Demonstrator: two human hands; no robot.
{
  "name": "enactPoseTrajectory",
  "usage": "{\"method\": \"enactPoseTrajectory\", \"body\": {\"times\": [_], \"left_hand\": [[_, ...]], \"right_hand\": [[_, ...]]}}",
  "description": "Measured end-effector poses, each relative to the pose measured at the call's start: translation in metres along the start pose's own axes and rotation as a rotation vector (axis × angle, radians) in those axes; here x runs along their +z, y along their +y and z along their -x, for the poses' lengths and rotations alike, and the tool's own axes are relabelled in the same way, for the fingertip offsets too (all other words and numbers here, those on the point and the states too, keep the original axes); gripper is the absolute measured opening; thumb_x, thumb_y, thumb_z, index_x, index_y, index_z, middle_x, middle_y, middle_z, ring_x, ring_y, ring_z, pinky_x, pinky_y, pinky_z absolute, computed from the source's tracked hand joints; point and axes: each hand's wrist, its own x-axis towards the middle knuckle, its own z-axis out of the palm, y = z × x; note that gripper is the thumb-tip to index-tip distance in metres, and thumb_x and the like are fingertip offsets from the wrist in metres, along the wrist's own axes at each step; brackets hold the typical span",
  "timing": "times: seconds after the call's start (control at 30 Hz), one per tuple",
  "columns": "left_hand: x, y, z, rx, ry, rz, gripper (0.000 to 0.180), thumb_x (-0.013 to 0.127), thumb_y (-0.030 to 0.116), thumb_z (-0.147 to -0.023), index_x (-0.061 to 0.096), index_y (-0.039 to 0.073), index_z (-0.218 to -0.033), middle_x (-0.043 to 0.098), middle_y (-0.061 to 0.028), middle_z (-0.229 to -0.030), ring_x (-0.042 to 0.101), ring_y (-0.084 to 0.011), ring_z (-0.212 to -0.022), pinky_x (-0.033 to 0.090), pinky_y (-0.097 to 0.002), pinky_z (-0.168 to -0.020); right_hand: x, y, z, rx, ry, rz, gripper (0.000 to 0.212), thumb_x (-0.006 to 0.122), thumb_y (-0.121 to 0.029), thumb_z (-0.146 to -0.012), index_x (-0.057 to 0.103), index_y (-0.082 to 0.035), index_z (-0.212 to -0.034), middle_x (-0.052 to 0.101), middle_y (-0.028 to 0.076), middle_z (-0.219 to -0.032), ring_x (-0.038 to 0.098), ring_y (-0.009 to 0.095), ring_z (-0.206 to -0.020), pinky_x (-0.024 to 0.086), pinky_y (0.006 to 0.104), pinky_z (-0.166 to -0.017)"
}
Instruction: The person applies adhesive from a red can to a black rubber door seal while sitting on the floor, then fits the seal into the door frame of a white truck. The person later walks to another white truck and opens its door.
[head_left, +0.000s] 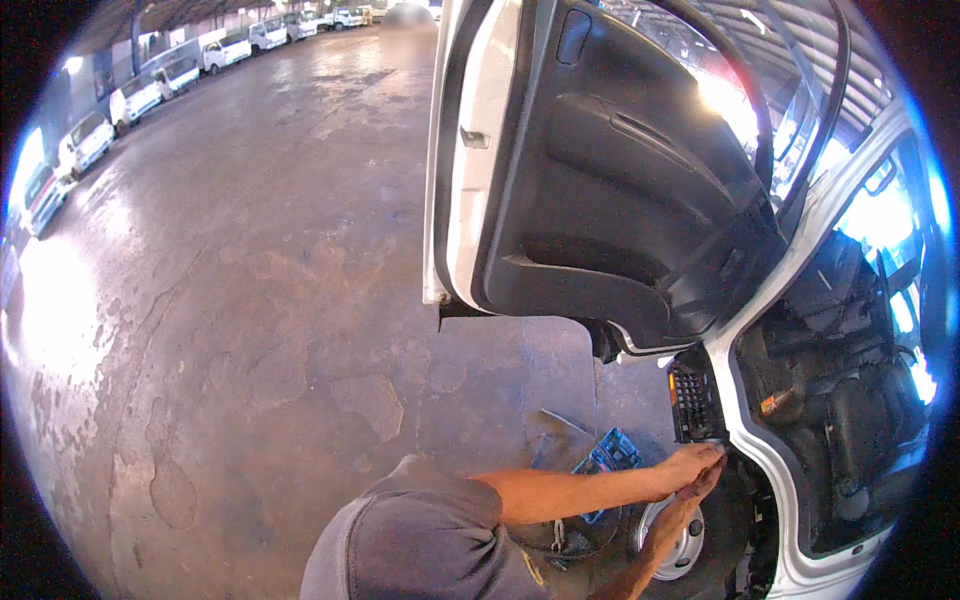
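My left arm in a grey sleeve reaches across to the white vehicle, and my left hand point(688, 464) is against the lower side of the open doorway, by the black step point(695, 400). Just below it and touching it is my right hand point(703, 484), its forearm coming up from the lower edge. Both hands have their fingers curled together at one spot near the sill. What they grip there is too small and too covered to name. Under the forearms shows a wheel with a silver hub point(682, 545).
The vehicle's door point(610, 190) stands wide open ahead. On the floor below my left arm lie a blue tool case point(610, 452) and a wrench point(558, 535). An orange item point(772, 403) rests inside the cab. Several trucks point(225, 50) are parked far left.
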Motion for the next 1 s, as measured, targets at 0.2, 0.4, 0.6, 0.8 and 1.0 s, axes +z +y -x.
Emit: {"method": "enactPoseTrajectory", "body": {"times": [0.2,0.4,0.6,0.8,1.0], "left_hand": [[-0.024,-0.009,-0.004,-0.232,0.000,0.078,0.039,0.041,0.035,-0.098,0.056,0.007,-0.075,0.053,-0.0022,-0.065,0.051,-0.0133,-0.058,0.039,-0.0299,-0.054],[-0.041,0.017,0.018,-0.384,-0.131,0.175,0.037,0.045,0.037,-0.098,0.063,0.005,-0.088,0.062,-0.0064,-0.074,0.057,-0.0160,-0.065,0.045,-0.0295,-0.060],[-0.023,0.017,0.029,-0.001,-0.088,0.333,0.034,0.050,0.035,-0.097,0.067,0.006,-0.095,0.067,-0.0022,-0.079,0.060,-0.0134,-0.068,0.048,-0.0289,-0.066],[-0.056,0.025,0.024,0.178,0.065,-0.233,0.030,0.059,0.028,-0.091,0.068,0.002,-0.079,0.068,-0.0046,-0.075,0.058,-0.0124,-0.068,0.047,-0.0311,-0.066],[-0.088,0.032,0.046,0.303,0.248,-0.823,0.025,0.063,0.022,-0.084,0.066,-0.002,-0.082,0.066,-0.0136,-0.073,0.059,-0.0142,-0.068,0.047,-0.0353,-0.065]], "right_hand": [[0.015,0.021,0.000,-0.023,-0.058,-0.056,0.090,0.036,-0.069,-0.087,0.031,0.005,-0.138,0.031,0.024,-0.141,0.033,0.035,-0.132,0.027,0.0431,-0.107],[0.000,0.024,0.010,0.085,-0.183,-0.360,0.064,0.036,-0.051,-0.097,0.043,0.001,-0.134,0.033,0.019,-0.143,0.036,0.031,-0.130,0.034,0.0384,-0.103],[-0.005,0.035,-0.008,0.289,-0.241,0.369,0.060,0.032,-0.045,-0.099,0.036,-0.001,-0.140,0.042,0.017,-0.139,0.044,0.029,-0.125,0.041,0.0388,-0.098],[0.010,-0.003,0.002,0.104,-0.187,-0.399,0.052,0.044,-0.032,-0.097,0.041,-0.001,-0.138,0.044,0.018,-0.137,0.043,0.029,-0.126,0.039,0.0391,-0.100],[0.012,-0.005,-0.011,-0.089,-0.380,0.153,0.043,0.059,-0.012,-0.083,0.052,0.004,-0.123,0.045,0.025,-0.134,0.044,0.038,-0.124,0.035,0.0412,-0.102]]}}
